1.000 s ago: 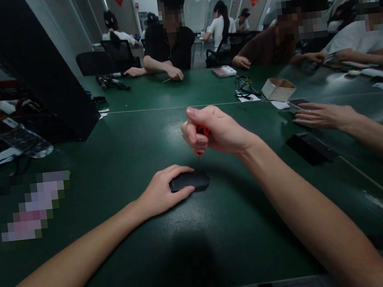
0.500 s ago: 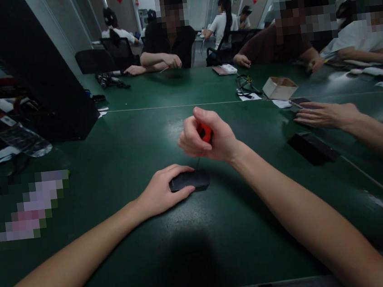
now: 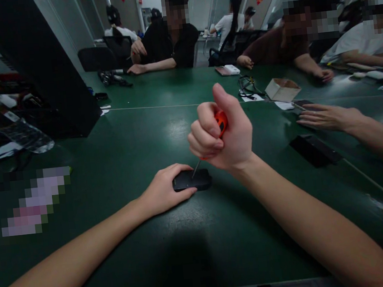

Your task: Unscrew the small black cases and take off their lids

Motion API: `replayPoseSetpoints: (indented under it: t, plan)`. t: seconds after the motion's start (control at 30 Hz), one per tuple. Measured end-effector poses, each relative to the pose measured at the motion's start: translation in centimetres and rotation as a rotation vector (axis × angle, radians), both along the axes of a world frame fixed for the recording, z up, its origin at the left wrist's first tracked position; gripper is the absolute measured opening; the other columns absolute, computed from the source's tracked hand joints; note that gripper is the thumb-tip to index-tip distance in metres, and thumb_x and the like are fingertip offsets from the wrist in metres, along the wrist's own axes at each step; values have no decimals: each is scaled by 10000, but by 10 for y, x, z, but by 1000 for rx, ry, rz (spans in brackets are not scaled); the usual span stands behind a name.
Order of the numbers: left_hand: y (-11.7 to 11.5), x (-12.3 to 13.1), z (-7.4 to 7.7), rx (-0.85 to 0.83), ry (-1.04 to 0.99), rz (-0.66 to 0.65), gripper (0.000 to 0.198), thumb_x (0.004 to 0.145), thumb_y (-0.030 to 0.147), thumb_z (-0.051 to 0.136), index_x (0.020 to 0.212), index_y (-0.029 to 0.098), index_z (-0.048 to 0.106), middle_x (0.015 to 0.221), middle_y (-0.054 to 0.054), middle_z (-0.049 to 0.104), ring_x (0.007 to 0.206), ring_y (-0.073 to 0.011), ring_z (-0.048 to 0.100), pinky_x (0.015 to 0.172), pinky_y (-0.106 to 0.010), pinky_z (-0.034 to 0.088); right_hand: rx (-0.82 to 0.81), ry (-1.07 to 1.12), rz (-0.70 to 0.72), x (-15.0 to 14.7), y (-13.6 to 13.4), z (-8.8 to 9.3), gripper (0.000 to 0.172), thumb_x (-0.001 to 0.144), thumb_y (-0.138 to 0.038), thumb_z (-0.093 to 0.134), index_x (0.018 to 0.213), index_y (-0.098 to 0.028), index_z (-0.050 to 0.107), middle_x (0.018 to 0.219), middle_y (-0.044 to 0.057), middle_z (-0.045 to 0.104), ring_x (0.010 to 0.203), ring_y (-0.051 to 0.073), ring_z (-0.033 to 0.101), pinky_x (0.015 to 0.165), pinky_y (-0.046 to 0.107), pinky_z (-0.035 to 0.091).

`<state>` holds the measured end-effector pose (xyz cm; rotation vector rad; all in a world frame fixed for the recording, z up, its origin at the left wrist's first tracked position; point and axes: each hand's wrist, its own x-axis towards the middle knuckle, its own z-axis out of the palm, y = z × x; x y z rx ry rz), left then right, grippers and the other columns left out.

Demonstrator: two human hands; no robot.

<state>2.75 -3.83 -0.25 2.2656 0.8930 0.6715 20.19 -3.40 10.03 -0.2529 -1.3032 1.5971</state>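
Observation:
On the green table lies a small black rectangular case (image 3: pixel 200 180). My left hand (image 3: pixel 162 190) grips its left end, thumb on the near side and fingers on the far side. Above and to the right, my right hand (image 3: pixel 224 131) is closed in a fist, thumb up, around the red and black handle of a screwdriver (image 3: pixel 221 121). Its thin metal shaft slants down to the left, and the tip appears to meet the top of the case. Most of the handle is hidden by my fingers.
A black box (image 3: pixel 315 148) lies to the right, near another person's hand (image 3: pixel 332 117). Farther back are a small cardboard box (image 3: pixel 282 89) and tangled cables (image 3: pixel 247 85). At left stand a dark cabinet (image 3: pixel 65 83) and a plastic bottle (image 3: pixel 22 127). People sit across the table.
My right hand has moved right and toward me with the screwdriver, which now slants more. The left hand still grips the case. The person opposite has raised a hand.

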Motion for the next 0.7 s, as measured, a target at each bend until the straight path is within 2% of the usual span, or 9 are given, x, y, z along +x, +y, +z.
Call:
replayPoseSetpoints:
  t: [0.17,0.27,0.47,0.7]
  plan:
    - [0,0,-3,5,-41,-13,419,836,366,763,1189,170,648,1134,-81,734,1016,-255,698,915,-376,535,-74,-60,-21,-10,-7,-14,570,996,-592,404,554,-236,352,404,-91,183,355,80,176,346,202,218]
    - [0,0,-4,9,-44,-17,424,832,367,769,1191,174,651,1129,-81,736,1010,-261,700,908,-378,539,-79,-51,-20,-13,-6,-20,576,973,-592,454,534,-236,346,400,-89,182,349,78,169,344,214,186]
    - [1,0,-5,8,-46,-26,424,840,376,758,1201,180,652,1177,-94,731,1048,-269,698,923,-384,539,-86,-101,-64,-11,-6,-17,592,970,-600,441,512,-240,336,396,-86,170,341,78,166,352,227,185]
    - [0,1,-3,-9,-49,-22,432,826,360,764,1202,176,659,1199,-102,728,1071,-277,693,962,-406,533,-17,-41,-32,-12,-5,-17,566,968,-549,507,521,-232,367,388,-96,188,331,67,169,348,226,175]
